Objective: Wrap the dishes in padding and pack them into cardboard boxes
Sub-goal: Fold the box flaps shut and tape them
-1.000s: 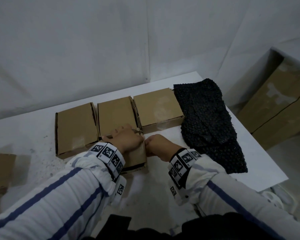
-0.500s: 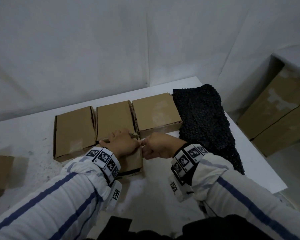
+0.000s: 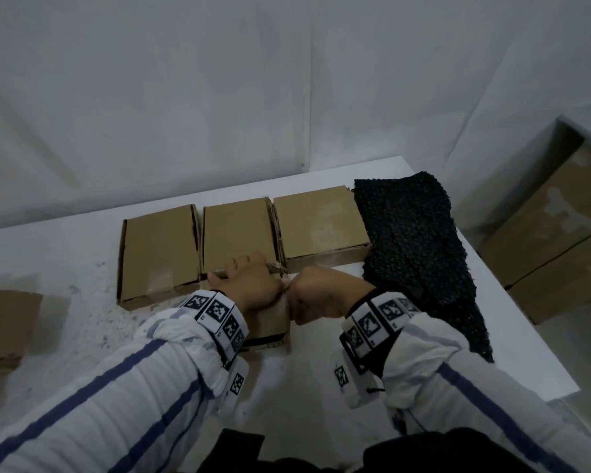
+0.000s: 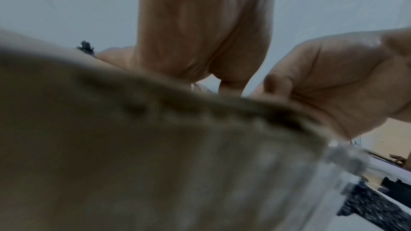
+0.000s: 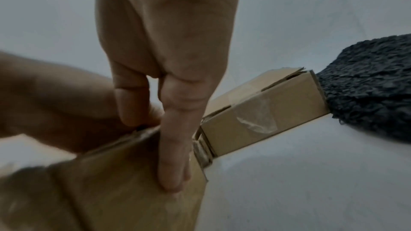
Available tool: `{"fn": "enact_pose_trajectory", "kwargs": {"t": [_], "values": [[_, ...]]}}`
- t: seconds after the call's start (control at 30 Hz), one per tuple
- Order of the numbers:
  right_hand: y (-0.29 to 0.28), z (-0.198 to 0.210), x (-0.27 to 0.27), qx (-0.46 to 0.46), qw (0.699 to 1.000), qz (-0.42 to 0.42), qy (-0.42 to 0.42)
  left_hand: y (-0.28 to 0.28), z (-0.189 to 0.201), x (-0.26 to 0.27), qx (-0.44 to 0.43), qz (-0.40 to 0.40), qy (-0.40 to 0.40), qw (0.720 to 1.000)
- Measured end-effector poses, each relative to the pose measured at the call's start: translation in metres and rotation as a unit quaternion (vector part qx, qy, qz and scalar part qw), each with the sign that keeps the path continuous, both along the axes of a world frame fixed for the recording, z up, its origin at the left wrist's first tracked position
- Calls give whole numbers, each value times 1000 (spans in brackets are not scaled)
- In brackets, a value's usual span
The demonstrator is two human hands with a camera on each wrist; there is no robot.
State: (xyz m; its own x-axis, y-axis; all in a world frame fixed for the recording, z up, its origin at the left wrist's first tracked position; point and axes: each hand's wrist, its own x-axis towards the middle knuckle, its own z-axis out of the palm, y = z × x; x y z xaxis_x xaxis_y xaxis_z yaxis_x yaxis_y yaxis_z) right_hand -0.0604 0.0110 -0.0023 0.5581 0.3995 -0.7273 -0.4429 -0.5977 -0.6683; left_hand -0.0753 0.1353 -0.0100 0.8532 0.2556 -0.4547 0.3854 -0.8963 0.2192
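A small closed cardboard box (image 3: 270, 322) lies on the white table (image 3: 321, 404), in front of a row of three similar boxes. My left hand (image 3: 249, 285) lies on its lid, fingers bent down over the far edge and thumb stretched left. My right hand (image 3: 318, 298) grips the box's right edge. In the right wrist view one finger (image 5: 173, 147) runs down the box's side (image 5: 133, 191) while another bends onto the top edge. The box (image 4: 133, 147) fills the left wrist view, blurred. A sheet of black padding (image 3: 410, 240) lies at the right. No dishes show.
Behind the hands stand the left box (image 3: 157, 254), middle box (image 3: 236, 230) and right box (image 3: 318, 227), the last with clear tape on its front (image 5: 255, 122). Another box (image 3: 4, 329) sits at the table's left edge. Large cartons (image 3: 553, 240) stand beyond the right edge.
Both hands have stayed on the near box. My right hand has drawn in against the left at the box's right edge.
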Motion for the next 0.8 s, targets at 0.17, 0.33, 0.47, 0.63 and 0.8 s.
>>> {"fn": "enact_pose_trajectory", "kwargs": {"t": [0.17, 0.33, 0.47, 0.63, 0.8], "values": [[5, -10, -8, -23, 998, 18, -55, -4, -4, 5, 5, 25, -3, 1000], [10, -17, -2, -57, 986, 53, -144, -10, -3, 13, -7, 91, -30, 995], [0, -15, 10, -69, 969, 81, -221, -13, 2, 23, -25, 118, -71, 990], [-58, -15, 47, -127, 950, -41, -283, -44, 29, 46, -124, 71, -116, 983], [-134, -25, 75, -302, 887, -79, -341, -97, 31, 69, -262, 26, -123, 957]]}}
